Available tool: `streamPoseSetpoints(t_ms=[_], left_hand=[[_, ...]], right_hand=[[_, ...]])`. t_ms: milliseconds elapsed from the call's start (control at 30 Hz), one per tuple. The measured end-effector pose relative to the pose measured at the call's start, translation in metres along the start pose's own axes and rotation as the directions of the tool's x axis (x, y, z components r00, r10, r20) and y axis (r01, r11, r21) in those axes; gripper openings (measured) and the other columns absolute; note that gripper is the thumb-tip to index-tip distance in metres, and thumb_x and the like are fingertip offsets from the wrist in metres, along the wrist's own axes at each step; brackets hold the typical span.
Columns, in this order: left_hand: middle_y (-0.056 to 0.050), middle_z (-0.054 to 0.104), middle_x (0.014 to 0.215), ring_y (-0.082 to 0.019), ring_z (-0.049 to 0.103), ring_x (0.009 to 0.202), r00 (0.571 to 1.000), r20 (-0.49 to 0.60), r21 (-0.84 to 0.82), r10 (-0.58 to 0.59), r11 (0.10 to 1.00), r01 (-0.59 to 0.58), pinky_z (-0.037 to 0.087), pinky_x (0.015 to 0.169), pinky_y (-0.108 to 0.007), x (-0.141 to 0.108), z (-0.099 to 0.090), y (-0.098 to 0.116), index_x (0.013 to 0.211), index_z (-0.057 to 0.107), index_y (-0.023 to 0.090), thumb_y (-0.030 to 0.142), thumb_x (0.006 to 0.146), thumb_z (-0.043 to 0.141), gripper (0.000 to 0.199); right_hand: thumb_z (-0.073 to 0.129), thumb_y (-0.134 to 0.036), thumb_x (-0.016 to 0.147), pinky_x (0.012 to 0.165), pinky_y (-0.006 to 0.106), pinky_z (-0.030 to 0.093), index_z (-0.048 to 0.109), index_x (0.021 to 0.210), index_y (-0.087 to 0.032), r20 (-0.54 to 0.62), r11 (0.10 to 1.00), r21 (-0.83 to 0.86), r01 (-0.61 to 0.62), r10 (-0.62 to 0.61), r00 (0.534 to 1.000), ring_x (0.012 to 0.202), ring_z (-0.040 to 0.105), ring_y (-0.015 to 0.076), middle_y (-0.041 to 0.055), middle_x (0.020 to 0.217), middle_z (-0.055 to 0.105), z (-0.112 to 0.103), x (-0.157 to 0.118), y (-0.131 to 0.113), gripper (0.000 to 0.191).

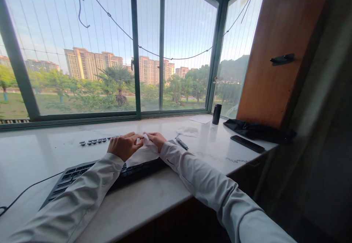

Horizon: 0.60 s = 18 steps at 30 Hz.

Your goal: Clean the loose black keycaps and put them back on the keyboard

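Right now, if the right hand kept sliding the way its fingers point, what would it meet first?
The right hand points left, toward the left hand. Both pinch the white wipe above the keyboard, so it would likely meet the left hand's fingers first, the wipe bunching between them.

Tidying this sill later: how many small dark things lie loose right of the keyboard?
3: a pen beside the right hand, a phone near the sill's right edge, a dark cylinder by the window. The black cloth may hide more.
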State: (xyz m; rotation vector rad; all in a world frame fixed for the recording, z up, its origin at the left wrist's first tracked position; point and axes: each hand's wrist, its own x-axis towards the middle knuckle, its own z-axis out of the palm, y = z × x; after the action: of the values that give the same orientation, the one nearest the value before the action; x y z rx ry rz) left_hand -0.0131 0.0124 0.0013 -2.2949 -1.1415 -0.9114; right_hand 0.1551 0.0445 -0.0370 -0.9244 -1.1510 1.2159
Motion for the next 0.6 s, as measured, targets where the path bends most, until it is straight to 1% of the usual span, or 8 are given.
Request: streamPoseSetpoints(t_ms=[100, 167, 233, 300, 367, 467, 600], left_hand=[[0.001, 0.067, 0.088, -0.016, 0.062, 0.067, 1.0, 0.002, 0.009, -0.009, 1.0, 0.009, 0.035, 0.051, -0.024, -0.002, -0.002, 0.003, 0.097, 0.068, 0.031, 0.053, 0.083, 0.043, 0.036], [0.001, 0.067, 0.091, -0.016, 0.062, 0.068, 1.0, 0.004, 0.007, -0.014, 1.0, 0.014, 0.034, 0.05, -0.023, -0.002, -0.004, 0.004, 0.097, 0.068, 0.031, 0.053, 0.085, 0.041, 0.036], [0.001, 0.067, 0.097, -0.017, 0.063, 0.069, 1.0, 0.004, 0.004, -0.021, 1.0, 0.021, 0.035, 0.05, -0.023, -0.002, -0.006, 0.005, 0.099, 0.067, 0.031, 0.053, 0.085, 0.041, 0.036], [0.0, 0.066, 0.103, -0.018, 0.064, 0.07, 0.999, -0.003, 0.01, -0.038, 0.999, 0.038, 0.036, 0.05, -0.024, -0.003, -0.004, 0.004, 0.101, 0.066, 0.029, 0.053, 0.085, 0.043, 0.037], [0.0, 0.067, 0.106, -0.02, 0.065, 0.073, 0.998, -0.009, 0.022, -0.055, 0.998, 0.055, 0.038, 0.051, -0.025, -0.003, -0.001, 0.002, 0.103, 0.065, 0.029, 0.053, 0.084, 0.045, 0.037], [0.0, 0.068, 0.106, -0.022, 0.066, 0.076, 0.998, -0.003, 0.028, -0.06, 0.998, 0.06, 0.04, 0.053, -0.026, -0.005, 0.007, -0.005, 0.108, 0.063, 0.03, 0.054, 0.083, 0.045, 0.039], [0.0, 0.068, 0.109, -0.022, 0.066, 0.085, 0.999, 0.013, -0.014, -0.037, 0.999, 0.037, 0.043, 0.057, -0.025, -0.007, 0.013, -0.012, 0.116, 0.059, 0.032, 0.049, 0.087, 0.043, 0.037]], right_hand=[[0.077, -0.042, 0.056, 0.058, 0.025, 0.039, 0.07, 0.078, -0.013, 0.084, 0.993, 0.101, -0.058, 0.05, 0.995, 0.057, 0.053, 0.0108, 0.0004, 0.064, 0.063, 0.006, -0.008, -0.006, 0.037], [0.077, -0.041, 0.057, 0.06, 0.025, 0.04, 0.069, 0.079, -0.014, 0.155, 0.984, 0.162, -0.075, 0.05, 0.987, 0.057, 0.054, 0.0116, -0.0001, 0.064, 0.063, 0.008, -0.013, -0.009, 0.036], [0.076, -0.04, 0.059, 0.062, 0.027, 0.042, 0.069, 0.084, -0.015, 0.194, 0.977, 0.196, -0.088, 0.05, 0.98, 0.059, 0.056, 0.0129, -0.0001, 0.067, 0.065, 0.007, -0.015, -0.011, 0.037], [0.076, -0.038, 0.06, 0.065, 0.028, 0.044, 0.069, 0.088, -0.016, 0.195, 0.975, 0.196, -0.103, 0.064, 0.979, 0.061, 0.058, 0.0134, 0.0001, 0.069, 0.066, 0.005, -0.016, -0.011, 0.037], [0.077, -0.036, 0.06, 0.066, 0.028, 0.044, 0.07, 0.089, -0.015, 0.204, 0.977, 0.178, -0.114, 0.077, 0.976, 0.062, 0.059, 0.0132, 0.0008, 0.072, 0.067, 0.003, -0.015, -0.011, 0.037], [0.08, -0.031, 0.054, 0.067, 0.027, 0.044, 0.07, 0.085, -0.013, 0.228, 0.982, 0.148, -0.114, 0.078, 0.97, 0.062, 0.059, 0.0124, 0.0013, 0.074, 0.068, 0.0, -0.013, -0.011, 0.038], [0.085, -0.029, 0.044, 0.068, 0.028, 0.044, 0.07, 0.087, -0.014, 0.223, 0.99, 0.123, -0.074, 0.045, 0.974, 0.062, 0.06, 0.0128, 0.0001, 0.07, 0.067, -0.001, -0.011, -0.009, 0.048]])
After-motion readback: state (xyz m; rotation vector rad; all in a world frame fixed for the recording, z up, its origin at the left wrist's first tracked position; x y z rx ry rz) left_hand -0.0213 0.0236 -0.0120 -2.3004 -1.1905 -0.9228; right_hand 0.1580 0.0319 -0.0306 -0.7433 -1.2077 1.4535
